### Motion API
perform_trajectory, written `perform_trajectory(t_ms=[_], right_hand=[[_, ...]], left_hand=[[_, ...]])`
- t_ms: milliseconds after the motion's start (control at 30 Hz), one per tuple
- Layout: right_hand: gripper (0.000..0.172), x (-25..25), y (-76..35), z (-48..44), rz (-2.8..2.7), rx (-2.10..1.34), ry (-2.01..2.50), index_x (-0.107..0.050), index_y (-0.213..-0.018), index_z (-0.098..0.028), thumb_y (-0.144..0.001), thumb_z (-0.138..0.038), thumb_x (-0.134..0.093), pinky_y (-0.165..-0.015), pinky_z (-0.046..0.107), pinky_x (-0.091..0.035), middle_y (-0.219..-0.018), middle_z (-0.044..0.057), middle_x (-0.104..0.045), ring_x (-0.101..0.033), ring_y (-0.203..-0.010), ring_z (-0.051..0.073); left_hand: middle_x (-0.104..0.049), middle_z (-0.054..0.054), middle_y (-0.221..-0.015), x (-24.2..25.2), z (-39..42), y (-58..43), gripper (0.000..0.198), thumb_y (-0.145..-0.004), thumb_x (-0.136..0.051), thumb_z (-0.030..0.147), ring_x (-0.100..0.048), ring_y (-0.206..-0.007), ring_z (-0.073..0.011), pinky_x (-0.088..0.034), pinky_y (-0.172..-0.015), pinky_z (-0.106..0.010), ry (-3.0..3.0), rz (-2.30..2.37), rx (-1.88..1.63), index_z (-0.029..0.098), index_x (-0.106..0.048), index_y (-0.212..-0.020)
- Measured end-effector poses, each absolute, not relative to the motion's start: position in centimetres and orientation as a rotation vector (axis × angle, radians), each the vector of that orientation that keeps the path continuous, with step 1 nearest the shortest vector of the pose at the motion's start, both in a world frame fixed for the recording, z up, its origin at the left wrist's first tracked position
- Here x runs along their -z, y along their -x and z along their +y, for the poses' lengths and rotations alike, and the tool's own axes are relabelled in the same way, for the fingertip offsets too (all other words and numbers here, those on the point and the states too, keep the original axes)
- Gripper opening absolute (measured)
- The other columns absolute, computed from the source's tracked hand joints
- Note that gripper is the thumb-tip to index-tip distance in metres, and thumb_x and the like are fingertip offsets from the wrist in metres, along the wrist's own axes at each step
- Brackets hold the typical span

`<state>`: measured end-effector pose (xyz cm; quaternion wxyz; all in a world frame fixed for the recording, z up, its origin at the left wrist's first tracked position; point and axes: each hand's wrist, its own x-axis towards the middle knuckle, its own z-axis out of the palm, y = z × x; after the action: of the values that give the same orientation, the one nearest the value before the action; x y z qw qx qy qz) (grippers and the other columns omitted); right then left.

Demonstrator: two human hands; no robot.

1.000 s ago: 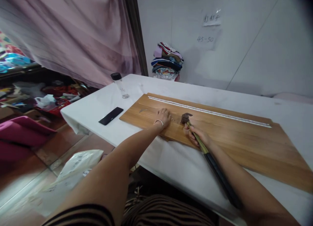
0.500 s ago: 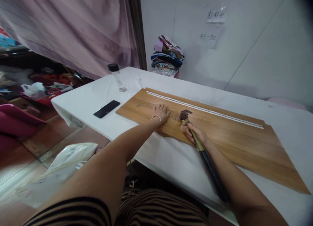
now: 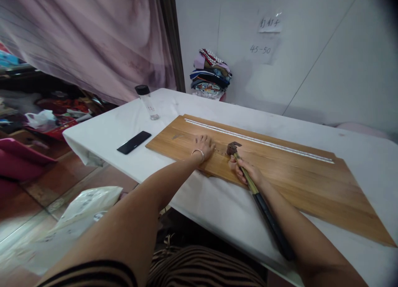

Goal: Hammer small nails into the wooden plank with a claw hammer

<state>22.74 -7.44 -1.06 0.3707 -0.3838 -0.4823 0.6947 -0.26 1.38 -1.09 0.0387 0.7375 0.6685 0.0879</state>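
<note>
A long wooden board (image 3: 289, 171) lies across a white table (image 3: 217, 208). My left hand (image 3: 203, 146) rests on the board near its left end, fingers curled down against the wood, a bracelet at the wrist. What is under the fingers is hidden. My right hand (image 3: 247, 173) grips a hammer (image 3: 253, 187) high on its handle. The dark hammer head (image 3: 232, 148) sits on the board just right of my left hand. Tiny dark marks dot the wood between the two hands.
A pale strip (image 3: 258, 141) runs along the board's far edge. A black phone (image 3: 134, 142) and a clear bottle with a black cap (image 3: 146, 101) stand on the table's left part. Folded cloths (image 3: 211, 75) are stacked by the wall. A white bag (image 3: 83, 204) lies on the floor.
The hammer head has stayed low on the board beside my left hand. Both hands hold their places; only my view has shifted slightly.
</note>
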Motion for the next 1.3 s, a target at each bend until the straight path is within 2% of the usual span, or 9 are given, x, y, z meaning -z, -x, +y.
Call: perform_trajectory(t_ms=[733, 933, 1300], right_hand=[[0.052, 1.1, -22.73, -7.67, -1.196, -1.737, 0.96, -0.059, -0.103, -0.02, -0.08, -0.065, -0.071, -0.03, 0.021, -0.025, -0.052, -0.01, -0.047, -0.034, -0.031, 0.008], [0.048, 1.02, -22.86, -8.04, -1.155, -1.704, 0.957, -0.059, -0.103, -0.023, -0.082, -0.064, -0.07, -0.033, 0.021, -0.025, -0.052, -0.009, -0.047, -0.035, -0.033, 0.008], [0.051, 1.42, -23.26, -7.78, -1.062, -1.709, 0.995, -0.057, -0.102, -0.023, -0.077, -0.066, -0.07, -0.031, 0.023, -0.02, -0.052, -0.011, -0.044, -0.029, -0.031, 0.008]], left_hand=[[-0.058, -0.011, -0.15, 0.71, 1.05, 0.14, 0.039, -0.104, -0.039, 0.042, -0.044, -0.143, -0.029, -0.034, -0.118, -0.05, -2.265, 2.043, -0.251, 0.024, -0.065, -0.128], [-0.057, -0.013, -0.151, 0.92, 1.13, 0.13, 0.041, -0.104, -0.038, 0.041, -0.043, -0.144, -0.0309, -0.034, -0.119, -0.053, -2.264, 2.025, -0.254, 0.023, -0.064, -0.13], [-0.05, -0.015, -0.161, 1.32, 1.19, 0.17, 0.048, -0.103, -0.031, 0.03, -0.039, -0.15, -0.0323, -0.03, -0.122, -0.058, -2.238, 1.973, -0.272, 0.022, -0.06, -0.141]])
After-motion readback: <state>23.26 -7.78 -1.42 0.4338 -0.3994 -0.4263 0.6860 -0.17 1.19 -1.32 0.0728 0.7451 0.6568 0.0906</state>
